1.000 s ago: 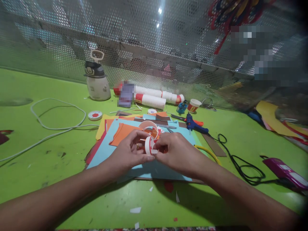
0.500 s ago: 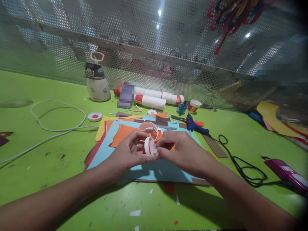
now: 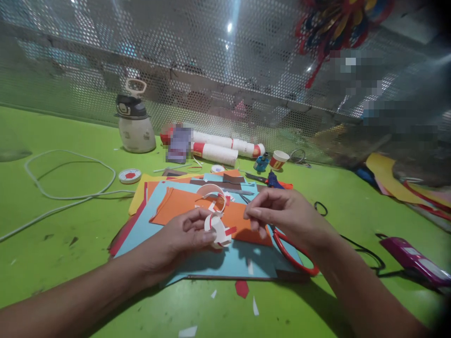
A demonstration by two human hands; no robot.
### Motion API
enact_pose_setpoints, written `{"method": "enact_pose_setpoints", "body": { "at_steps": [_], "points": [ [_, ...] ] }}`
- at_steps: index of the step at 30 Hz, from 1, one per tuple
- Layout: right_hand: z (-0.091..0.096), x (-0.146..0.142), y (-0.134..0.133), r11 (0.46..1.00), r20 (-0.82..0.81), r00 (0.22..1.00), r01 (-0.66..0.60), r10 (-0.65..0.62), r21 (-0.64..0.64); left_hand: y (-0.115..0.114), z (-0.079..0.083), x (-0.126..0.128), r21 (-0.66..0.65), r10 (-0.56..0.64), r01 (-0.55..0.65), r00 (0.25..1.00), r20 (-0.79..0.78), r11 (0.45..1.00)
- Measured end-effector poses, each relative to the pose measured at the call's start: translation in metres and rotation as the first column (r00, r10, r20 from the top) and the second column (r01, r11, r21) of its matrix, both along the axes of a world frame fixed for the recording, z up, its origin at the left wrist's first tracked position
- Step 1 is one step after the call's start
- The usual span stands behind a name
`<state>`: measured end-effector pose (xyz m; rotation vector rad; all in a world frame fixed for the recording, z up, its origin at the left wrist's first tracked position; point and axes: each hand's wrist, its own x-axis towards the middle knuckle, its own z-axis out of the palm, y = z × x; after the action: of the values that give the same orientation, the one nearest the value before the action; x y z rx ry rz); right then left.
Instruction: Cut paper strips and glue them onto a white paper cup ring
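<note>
My left hand grips a cut piece of paper cup, white with a red stripe and flaps sticking out. Apart from it, to the right, my right hand has thumb and forefinger pressed together; whether anything small is pinched there I cannot make out. Red-handled scissors lie on the paper below the right hand, partly hidden by it. A cut cup ring rests on folded orange paper just beyond my left hand. Light blue sheets spread underneath.
Behind the paper are stacked paper cups, a paper cup, a small blue bottle and a glue gun. A water bottle and white cable are at left. A purple device lies at right.
My right hand has come away from the cup piece and moved right. The left hand still holds the piece, now tilted with its inside showing. The scissors' red handles have come into sight.
</note>
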<state>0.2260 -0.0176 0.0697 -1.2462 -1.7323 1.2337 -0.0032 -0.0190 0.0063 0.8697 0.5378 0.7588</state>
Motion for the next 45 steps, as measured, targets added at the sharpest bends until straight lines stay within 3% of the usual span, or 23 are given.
{"method": "enact_pose_setpoints", "body": {
  "at_steps": [3, 7, 12, 15, 18, 27, 33, 35, 37, 39, 41, 45],
  "points": [
    [-0.009, 0.008, 0.008, 0.999, 0.086, 0.995, 0.049, -0.05, 0.019, 0.003, 0.0, -0.002, -0.046, 0.03, -0.031, 0.999, -0.013, 0.998],
    [-0.014, 0.022, 0.006, 0.995, 0.314, 0.947, 0.048, -0.073, 0.087, 0.009, -0.001, -0.005, -0.044, 0.045, -0.047, 0.998, -0.043, 0.998],
    [-0.013, 0.028, -0.022, 0.97, 0.581, 0.811, -0.193, 0.073, 0.147, 0.01, 0.001, -0.004, -0.053, 0.039, -0.043, 0.996, -0.079, 0.998],
    [-0.017, 0.023, -0.042, 0.916, 0.711, 0.686, -0.368, 0.155, 0.156, 0.008, 0.002, -0.003, -0.035, 0.037, -0.04, 0.994, -0.099, 0.999],
    [-0.022, 0.017, -0.053, 0.864, 0.809, 0.566, -0.477, 0.159, 0.164, 0.007, 0.001, -0.003, -0.023, 0.05, -0.054, 0.99, -0.135, 0.998],
    [-0.022, 0.004, -0.049, 0.588, 0.961, 0.22, -0.805, 0.168, 0.082, 0.005, -0.001, -0.003, 0.044, 0.048, -0.041, 0.982, -0.18, 0.998],
    [-0.024, 0.003, -0.034, 0.358, 0.973, 0.133, -0.932, 0.187, 0.059, 0.004, 0.004, 0.0, 0.081, 0.093, -0.081, 0.981, -0.17, 0.993],
    [-0.026, 0.002, -0.031, 0.331, 0.97, 0.142, -0.941, 0.199, 0.069, 0.005, 0.006, -0.001, 0.098, 0.116, -0.1, 0.979, -0.168, 0.99],
    [-0.029, 0.002, -0.029, 0.353, 0.96, 0.18, -0.931, 0.213, 0.096, 0.006, 0.007, -0.002, 0.111, 0.121, -0.104, 0.98, -0.155, 0.988],
    [-0.033, 0.003, -0.029, 0.416, 0.941, 0.254, -0.898, 0.226, 0.142, 0.005, 0.008, -0.003, 0.109, 0.108, -0.093, 0.984, -0.14, 0.99],
    [-0.038, 0.005, -0.028, 0.525, 0.902, 0.375, -0.823, 0.215, 0.217, 0.005, 0.007, -0.004, 0.089, 0.081, -0.07, 0.988, -0.13, 0.994],
    [-0.043, 0.01, -0.028, 0.751, 0.739, 0.658, -0.559, 0.144, 0.351, 0.002, 0.005, -0.005, 0.045, -0.003, 0.008, 0.995, -0.1, 0.999]
  ]
}}
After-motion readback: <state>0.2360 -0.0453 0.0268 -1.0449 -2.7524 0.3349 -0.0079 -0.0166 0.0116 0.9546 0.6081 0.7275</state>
